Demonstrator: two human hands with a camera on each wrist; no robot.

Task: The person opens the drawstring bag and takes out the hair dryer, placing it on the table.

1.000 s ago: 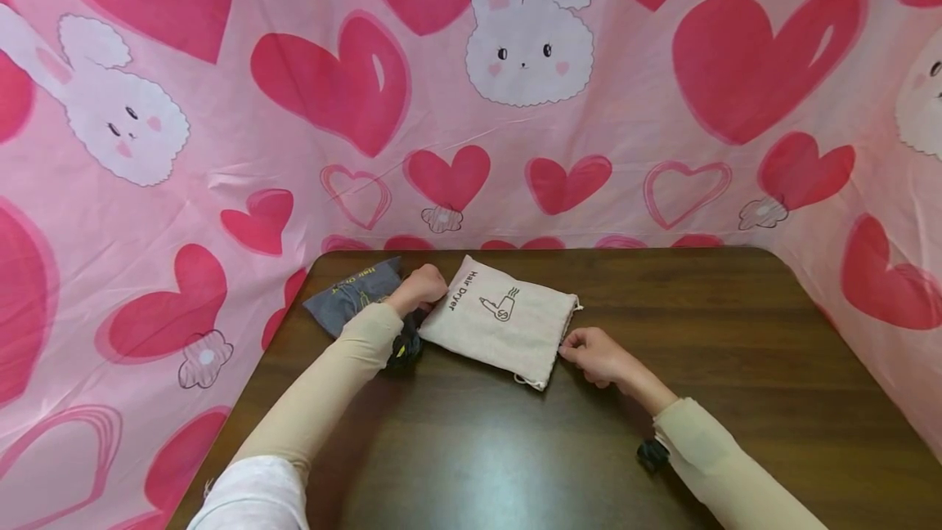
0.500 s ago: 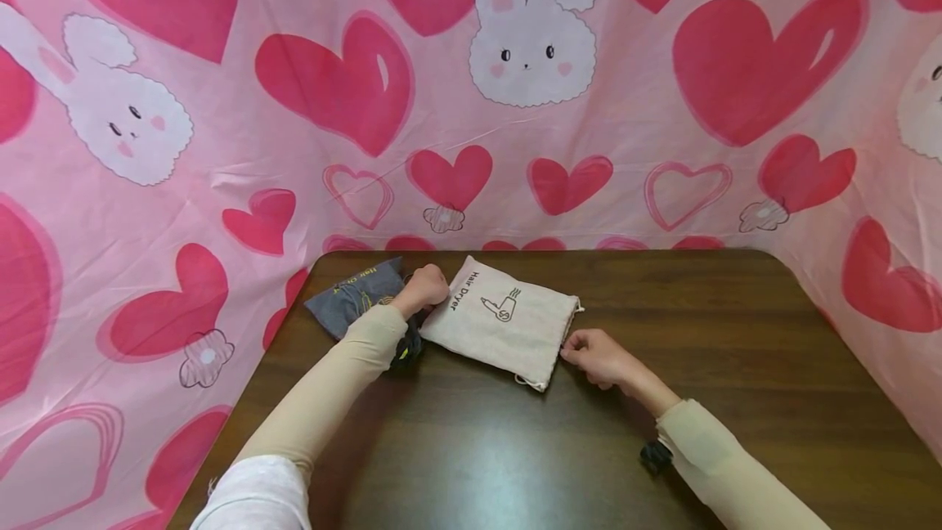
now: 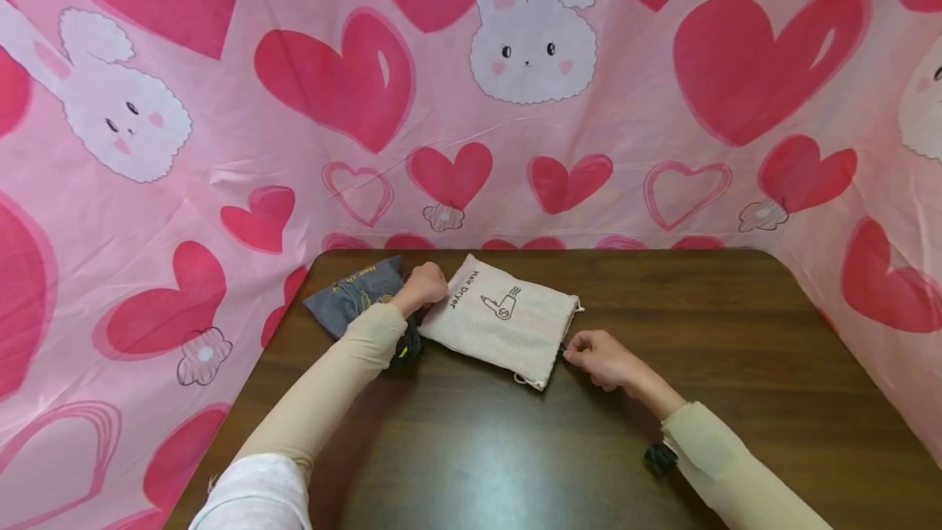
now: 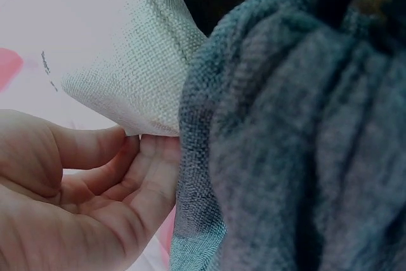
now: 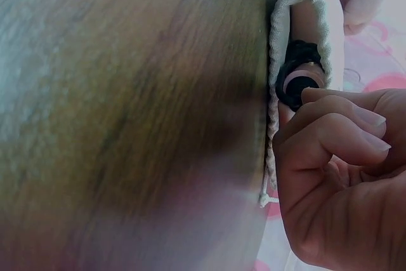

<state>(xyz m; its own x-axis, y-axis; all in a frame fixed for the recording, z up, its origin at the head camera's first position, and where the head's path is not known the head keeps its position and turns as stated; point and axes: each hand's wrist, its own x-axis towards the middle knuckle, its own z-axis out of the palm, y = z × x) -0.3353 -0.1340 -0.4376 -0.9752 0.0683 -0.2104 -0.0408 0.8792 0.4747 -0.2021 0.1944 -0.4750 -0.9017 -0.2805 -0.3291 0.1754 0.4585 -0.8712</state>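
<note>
A cream drawstring bag (image 3: 500, 325), printed "Hair Dryer" with a dryer drawing, lies flat on the table. At its far-left end my left hand (image 3: 427, 285) pinches the cloth corner between thumb and fingers, as the left wrist view shows. My right hand (image 3: 599, 358) is at the bag's open mouth, fingers curled. In the right wrist view the mouth gapes, showing a black cord (image 5: 302, 49) looped around a pinkish, dark-centred round end (image 5: 311, 75). My right fingertips pinch the cord there; the rest of the contents is hidden in the bag.
A dark grey bag (image 3: 338, 309) with yellow "Hair Dryer" lettering lies left of the cream one, partly behind my left arm. The brown wooden table (image 3: 699, 293) meets a pink heart-and-rabbit cloth (image 3: 618, 121) at the back and sides.
My right hand has drawn slightly to the right, and a small dark piece now shows between the bag's mouth and its fingertips. My left hand and both bags stay almost still.
</note>
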